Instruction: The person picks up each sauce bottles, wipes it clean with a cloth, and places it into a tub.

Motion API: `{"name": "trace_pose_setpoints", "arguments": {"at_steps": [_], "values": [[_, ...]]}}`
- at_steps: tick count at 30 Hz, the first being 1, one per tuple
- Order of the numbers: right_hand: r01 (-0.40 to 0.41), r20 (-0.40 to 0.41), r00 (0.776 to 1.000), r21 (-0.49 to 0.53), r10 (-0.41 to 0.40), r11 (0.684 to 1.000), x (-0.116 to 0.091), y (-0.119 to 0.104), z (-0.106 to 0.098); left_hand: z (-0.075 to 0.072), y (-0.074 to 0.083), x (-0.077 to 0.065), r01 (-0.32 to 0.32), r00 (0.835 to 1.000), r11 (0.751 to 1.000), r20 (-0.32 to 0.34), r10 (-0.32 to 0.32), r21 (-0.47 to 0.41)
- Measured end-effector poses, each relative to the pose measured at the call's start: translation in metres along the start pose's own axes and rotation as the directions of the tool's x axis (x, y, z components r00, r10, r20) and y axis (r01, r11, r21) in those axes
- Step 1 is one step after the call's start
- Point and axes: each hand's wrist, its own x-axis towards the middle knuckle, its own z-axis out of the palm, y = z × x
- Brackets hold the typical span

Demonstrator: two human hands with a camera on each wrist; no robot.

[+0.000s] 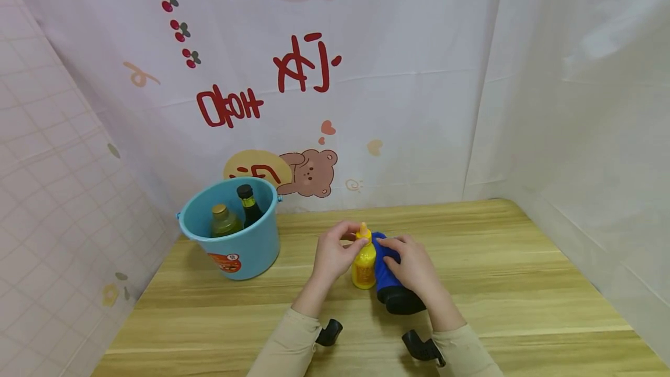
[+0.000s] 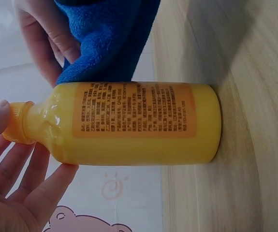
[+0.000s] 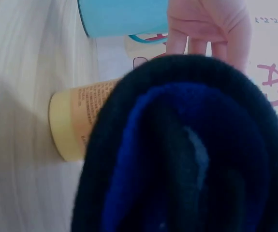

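Observation:
A yellow bottle (image 1: 364, 266) with a nozzle cap stands upright on the table. My left hand (image 1: 335, 251) holds it around the cap and neck, thumb on one side and fingers on the other. In the left wrist view, its orange label (image 2: 134, 110) carries printed lines of text. Right beside the bottle is a fluffy blue cloth (image 1: 384, 272) with a black edge, folded or rolled. My right hand (image 1: 410, 263) grips its upper part. The right wrist view shows the cloth's black rim (image 3: 105, 140) close up, covering part of the bottle and my right fingers.
To the left stands a light-blue bucket (image 1: 256, 252) containing a dark bottle (image 1: 250, 208) with a black cap and a greenish bottle (image 1: 225, 223). A printed curtain (image 1: 408, 103) hangs behind the wooden table (image 1: 523, 284). Black wrist mounts (image 1: 328, 333) are on both forearms.

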Motion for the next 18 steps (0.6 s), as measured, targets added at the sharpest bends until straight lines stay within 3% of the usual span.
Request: {"name": "trace_pose_setpoints", "arguments": {"at_steps": [5,18], "values": [[-0.054,0.051,0.997,0.030,0.053,0.998,0.001,0.003,0.003,-0.001,0.000,0.000,-0.003,1.000,1.000,0.003,0.003,-0.009],[-0.113,0.177,0.978,-0.020,0.115,0.993,0.000,0.012,0.017,0.000,-0.002,0.001,-0.012,1.000,1.000,-0.004,0.012,-0.006]]}}
